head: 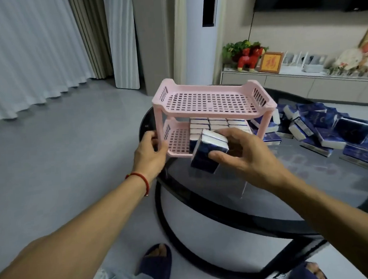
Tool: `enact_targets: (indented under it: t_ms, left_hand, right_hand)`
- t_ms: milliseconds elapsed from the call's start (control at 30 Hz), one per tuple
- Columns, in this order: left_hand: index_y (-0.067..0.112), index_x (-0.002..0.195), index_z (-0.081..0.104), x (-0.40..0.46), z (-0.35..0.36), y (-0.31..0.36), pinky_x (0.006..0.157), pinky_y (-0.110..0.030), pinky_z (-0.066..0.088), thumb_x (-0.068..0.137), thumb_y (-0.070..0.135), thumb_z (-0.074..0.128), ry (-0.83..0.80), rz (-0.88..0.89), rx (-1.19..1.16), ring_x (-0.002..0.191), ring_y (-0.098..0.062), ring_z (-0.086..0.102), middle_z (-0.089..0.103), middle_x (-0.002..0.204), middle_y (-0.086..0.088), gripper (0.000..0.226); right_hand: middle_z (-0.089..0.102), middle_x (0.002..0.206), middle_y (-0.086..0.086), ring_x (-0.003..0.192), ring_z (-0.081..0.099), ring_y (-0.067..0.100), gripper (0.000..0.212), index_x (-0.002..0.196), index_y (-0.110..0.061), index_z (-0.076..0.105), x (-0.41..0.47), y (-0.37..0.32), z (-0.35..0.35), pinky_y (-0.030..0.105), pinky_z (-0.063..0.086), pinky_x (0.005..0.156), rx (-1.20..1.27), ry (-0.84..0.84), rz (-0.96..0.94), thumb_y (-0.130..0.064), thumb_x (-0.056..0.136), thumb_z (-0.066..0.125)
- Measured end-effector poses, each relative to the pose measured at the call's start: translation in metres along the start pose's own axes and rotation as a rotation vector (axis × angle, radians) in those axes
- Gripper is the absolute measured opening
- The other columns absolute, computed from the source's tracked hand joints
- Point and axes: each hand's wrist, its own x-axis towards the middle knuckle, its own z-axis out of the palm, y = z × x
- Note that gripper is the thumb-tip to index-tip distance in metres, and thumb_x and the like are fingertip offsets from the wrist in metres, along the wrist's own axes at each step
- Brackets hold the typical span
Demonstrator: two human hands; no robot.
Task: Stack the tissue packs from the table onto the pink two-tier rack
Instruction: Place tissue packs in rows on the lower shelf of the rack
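The pink two-tier rack (211, 99) stands on the round glass table (308, 175) near its left edge. Its top tier holds nothing; several blue-and-white tissue packs (218, 123) stand in rows at the back of the lower tier. My left hand (150, 148) grips the rack's front left leg. My right hand (243, 153) holds a bundle of blue tissue packs (207, 152), tilted, at the front opening of the lower tier. A loose heap of tissue packs (327, 129) lies on the table to the right of the rack.
A low white cabinet (303, 82) with a red figurine, a plant and a framed picture runs along the back wall. Grey floor and curtains lie to the left. My feet in dark slippers are below the table's black rim.
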Motion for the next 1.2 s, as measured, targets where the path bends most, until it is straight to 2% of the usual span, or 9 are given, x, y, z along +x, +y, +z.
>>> enact_targets:
  t_ms: [133, 300, 433, 600, 667, 800, 933, 1100, 1200]
  left_hand:
    - [0.031, 0.111, 0.058, 0.014, -0.012, -0.002, 0.095, -0.047, 0.058, 0.102, 0.034, 0.059, -0.078, 0.036, 0.017, 0.104, -0.017, 0.068, 0.070, 0.112, 0.005, 0.010]
    - [0.038, 0.112, 0.055, 0.020, -0.017, 0.005, 0.096, -0.047, 0.056, 0.105, 0.037, 0.051, -0.148, 0.053, -0.047, 0.111, -0.019, 0.065, 0.064, 0.110, 0.012, 0.007]
    - [0.035, 0.114, 0.056, 0.022, -0.017, 0.007, 0.094, -0.050, 0.058, 0.105, 0.036, 0.050, -0.172, 0.083, -0.099, 0.111, -0.019, 0.065, 0.064, 0.114, 0.012, 0.011]
    - [0.032, 0.113, 0.056, 0.023, -0.015, 0.003, 0.085, -0.047, 0.063, 0.106, 0.031, 0.051, -0.153, 0.081, -0.131, 0.105, -0.020, 0.068, 0.066, 0.118, 0.004, 0.008]
    - [0.032, 0.112, 0.056, 0.023, -0.014, 0.001, 0.082, -0.046, 0.063, 0.106, 0.030, 0.051, -0.148, 0.077, -0.130, 0.102, -0.019, 0.068, 0.066, 0.115, 0.006, 0.008]
    - [0.029, 0.115, 0.056, 0.023, -0.013, -0.001, 0.082, -0.046, 0.063, 0.106, 0.029, 0.051, -0.150, 0.082, -0.143, 0.103, -0.020, 0.068, 0.065, 0.116, 0.004, 0.011]
    - [0.029, 0.112, 0.057, 0.024, -0.012, -0.003, 0.080, -0.045, 0.064, 0.106, 0.028, 0.052, -0.146, 0.055, -0.179, 0.103, -0.021, 0.068, 0.066, 0.115, 0.001, 0.008]
    - [0.027, 0.114, 0.056, 0.026, -0.010, -0.002, 0.081, -0.044, 0.064, 0.106, 0.026, 0.052, -0.145, 0.037, -0.214, 0.103, -0.019, 0.068, 0.067, 0.115, 0.001, 0.009]
    - [0.026, 0.114, 0.056, 0.027, -0.009, -0.001, 0.081, -0.046, 0.064, 0.106, 0.027, 0.052, -0.138, 0.036, -0.217, 0.102, -0.021, 0.069, 0.068, 0.113, 0.000, 0.009]
  right_hand:
    - [0.074, 0.108, -0.011, 0.099, 0.070, 0.006, 0.036, 0.121, -0.022, 0.065, 0.043, -0.013, 0.021, 0.034, 0.061, 0.086, -0.045, 0.003, -0.002, -0.033, 0.089, 0.077]
    - [0.068, 0.107, -0.013, 0.098, 0.065, 0.003, 0.031, 0.116, -0.022, 0.062, 0.071, -0.011, 0.044, 0.021, 0.057, 0.081, -0.150, 0.003, 0.009, -0.034, 0.091, 0.075]
    - [0.060, 0.129, 0.004, 0.119, 0.055, 0.024, 0.045, 0.130, -0.019, 0.054, 0.096, -0.010, 0.054, 0.046, 0.043, 0.105, -0.495, 0.015, 0.046, -0.039, 0.093, 0.069]
    - [0.029, 0.161, 0.008, 0.148, 0.025, 0.036, 0.061, 0.148, -0.028, 0.037, 0.133, -0.008, 0.057, 0.049, 0.021, 0.121, -0.746, -0.149, 0.225, -0.049, 0.096, 0.060]
    - [0.023, 0.164, 0.005, 0.151, 0.020, 0.035, 0.063, 0.150, -0.034, 0.035, 0.148, -0.005, 0.057, 0.052, 0.018, 0.122, -0.808, -0.192, 0.282, -0.052, 0.095, 0.060]
    - [0.043, 0.153, 0.005, 0.140, 0.039, 0.033, 0.057, 0.145, -0.037, 0.043, 0.173, -0.001, 0.055, 0.048, 0.031, 0.115, -0.809, -0.214, 0.354, -0.053, 0.093, 0.061]
    - [0.045, 0.151, 0.005, 0.133, 0.045, 0.033, 0.056, 0.144, -0.036, 0.045, 0.184, 0.002, 0.050, 0.044, 0.036, 0.107, -0.739, -0.232, 0.404, -0.053, 0.094, 0.063]
    - [0.058, 0.127, 0.000, 0.099, 0.055, 0.023, 0.044, 0.123, -0.037, 0.056, 0.193, 0.006, 0.043, 0.034, 0.038, 0.079, -0.639, -0.255, 0.423, -0.053, 0.086, 0.072]
    - [0.057, 0.126, 0.000, 0.099, 0.054, 0.024, 0.055, 0.131, -0.035, 0.056, 0.197, 0.013, 0.043, 0.035, 0.038, 0.079, -0.607, -0.217, 0.430, -0.050, 0.082, 0.076]
